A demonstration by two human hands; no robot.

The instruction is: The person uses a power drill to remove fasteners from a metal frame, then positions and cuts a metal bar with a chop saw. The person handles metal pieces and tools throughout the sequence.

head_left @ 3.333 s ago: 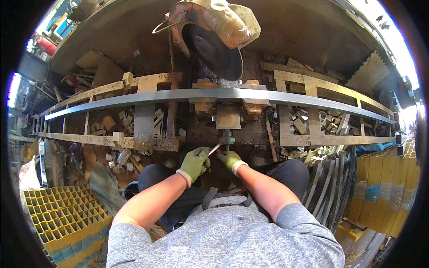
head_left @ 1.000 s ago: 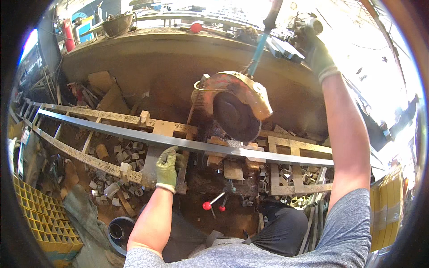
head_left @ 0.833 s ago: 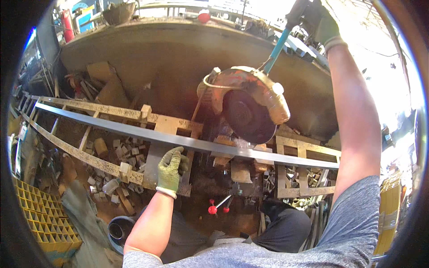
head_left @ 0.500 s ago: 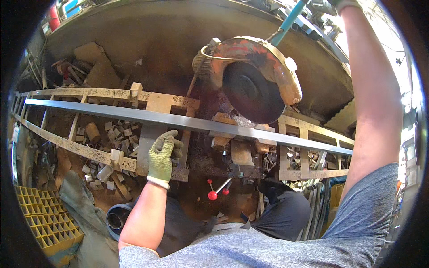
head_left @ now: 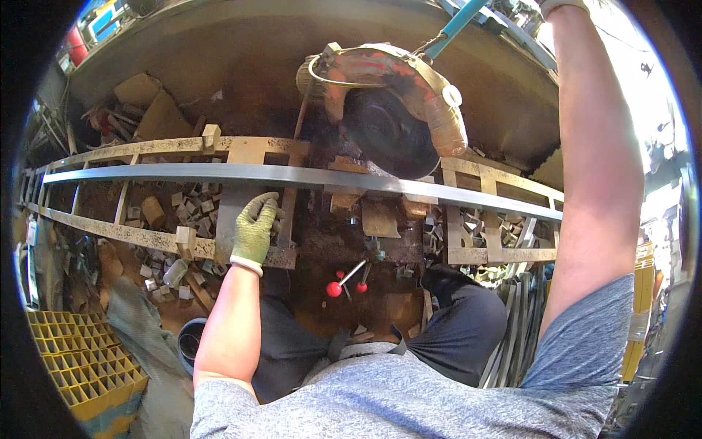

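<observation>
My left hand, in a yellow-green work glove, is open with its fingers loosely bent over a flat plate of the bench frame. Its fingertips are just below a long grey metal bar, a small gap apart. My right arm reaches far up to the top right, where only the gloved edge of my right hand shows; its fingers are out of the picture. A teal handle runs up toward that side from a cut-off saw. The dark disc of the saw, under a worn orange guard, hangs close to the bar's far edge.
The bar lies across a pale ladder-like frame and the vise blocks. A lever with red ball knobs sticks out toward me. Cut offcuts lie under the frame. A yellow gridded crate stands at lower left.
The view has shifted, so the bench and saw sit higher and further left. My left fingertips are slightly further from the bar. Less of my right hand shows at the top edge.
</observation>
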